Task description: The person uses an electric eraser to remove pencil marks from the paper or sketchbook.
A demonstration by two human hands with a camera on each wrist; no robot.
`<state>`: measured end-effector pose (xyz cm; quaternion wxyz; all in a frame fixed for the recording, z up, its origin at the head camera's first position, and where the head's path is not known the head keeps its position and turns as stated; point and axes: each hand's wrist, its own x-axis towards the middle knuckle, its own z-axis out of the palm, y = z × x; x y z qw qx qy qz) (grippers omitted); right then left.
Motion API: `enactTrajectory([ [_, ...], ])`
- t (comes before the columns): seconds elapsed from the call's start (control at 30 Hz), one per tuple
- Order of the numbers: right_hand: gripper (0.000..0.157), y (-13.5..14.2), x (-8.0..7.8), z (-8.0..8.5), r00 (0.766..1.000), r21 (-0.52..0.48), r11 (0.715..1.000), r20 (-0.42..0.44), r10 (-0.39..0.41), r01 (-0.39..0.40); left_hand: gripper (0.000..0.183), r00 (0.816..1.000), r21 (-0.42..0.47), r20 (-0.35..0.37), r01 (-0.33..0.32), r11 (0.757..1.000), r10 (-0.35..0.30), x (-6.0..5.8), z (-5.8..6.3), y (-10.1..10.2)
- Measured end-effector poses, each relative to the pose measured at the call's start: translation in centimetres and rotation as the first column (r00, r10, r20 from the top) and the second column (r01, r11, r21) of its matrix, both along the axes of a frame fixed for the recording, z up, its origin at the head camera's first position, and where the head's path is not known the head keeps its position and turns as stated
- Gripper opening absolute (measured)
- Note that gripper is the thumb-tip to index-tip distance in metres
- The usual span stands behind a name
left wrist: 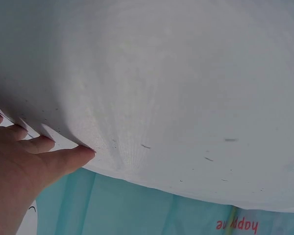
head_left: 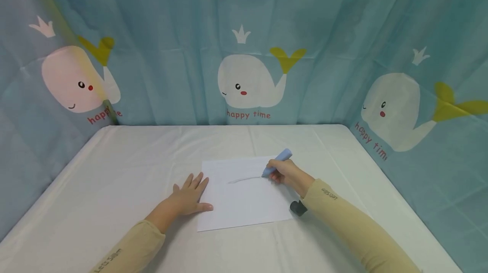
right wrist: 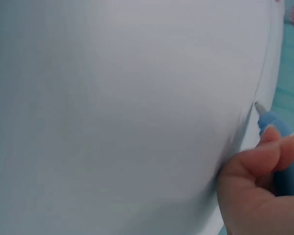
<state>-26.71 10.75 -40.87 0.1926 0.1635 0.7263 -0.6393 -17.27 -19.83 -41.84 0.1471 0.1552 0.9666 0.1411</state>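
Note:
A sheet of white paper point(head_left: 244, 205) lies on the table, bearing a thin grey, slightly curved line point(head_left: 244, 179) across its upper half. My right hand point(head_left: 286, 173) pinches a thick light-blue marker point(head_left: 281, 157), tilted, its tip touching the paper at the line's right end. In the right wrist view the thumb and finger close round the blue marker point(right wrist: 279, 128) behind its pale tip. My left hand point(head_left: 188, 199) lies flat with spread fingers across the paper's left edge; the left wrist view shows its extended fingers point(left wrist: 63, 159) touching the white surface.
A small black object point(head_left: 298, 208) sits at the paper's right edge beside the right sleeve, partly hidden. White cloth covers the table point(head_left: 126, 171). Blue curtains point(head_left: 171, 52) with whale prints stand along the back and both sides.

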Motion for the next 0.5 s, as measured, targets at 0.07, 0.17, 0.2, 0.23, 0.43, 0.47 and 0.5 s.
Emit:
enactTrajectory([
  [0.07,0.016,0.00,-0.02,-0.16,1.000,-0.002,1.000,0.002,-0.006,0.006,0.092,1.000,0.000,0.004,0.005,1.000,-0.005,0.11,0.03,0.03],
  [0.17,0.016,-0.03,-0.01,-0.34,0.999,0.012,0.999,0.016,0.035,-0.035,0.093,1.000,0.001,0.010,0.007,1.000,-0.007,0.25,0.15,0.08],
  [0.2,0.016,-0.03,-0.02,-0.37,0.999,0.014,0.999,0.019,0.046,-0.046,0.093,1.000,0.000,0.009,0.005,1.000,-0.005,0.27,0.20,0.09],
  [0.23,0.016,-0.07,-0.03,-0.36,0.999,0.010,0.999,0.019,0.049,-0.050,0.093,1.000,-0.001,0.007,0.004,1.000,-0.004,0.28,0.26,0.10],
  [0.43,0.016,-0.23,-0.30,-0.32,0.999,0.012,0.999,0.015,0.037,-0.038,0.093,1.000,-0.004,0.004,0.001,1.000,-0.001,0.24,0.57,0.11],
  [0.47,0.016,-0.26,-0.36,-0.32,0.999,0.014,0.999,0.012,0.035,-0.035,0.093,1.000,-0.006,0.003,0.001,1.000,-0.001,0.22,0.59,0.10],
  [0.5,0.016,-0.29,-0.38,-0.31,0.999,0.015,0.999,0.010,0.036,-0.036,0.093,1.000,-0.008,0.003,-0.001,1.000,0.001,0.21,0.64,0.10],
])
